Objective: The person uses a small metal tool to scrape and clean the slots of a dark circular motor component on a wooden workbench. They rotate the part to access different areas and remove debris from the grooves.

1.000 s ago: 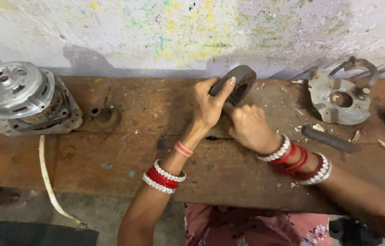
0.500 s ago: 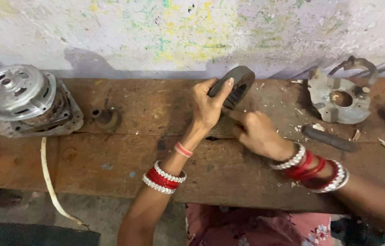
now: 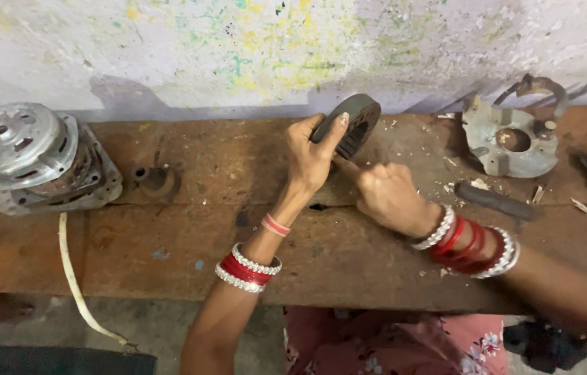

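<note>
Dark ring (image 3: 353,122) gripped by left hand (image 3: 311,156), right hand (image 3: 385,194) pinching beneath (motor (image 3: 29,160) well apart).

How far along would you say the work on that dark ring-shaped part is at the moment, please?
Done: pale scrapings litter the wooden bench, and a motor and metal end plate lie apart. In hand: the left hand holds the dark ring on edge while the right hand works at its lower side. What is left cannot be judged.
</note>
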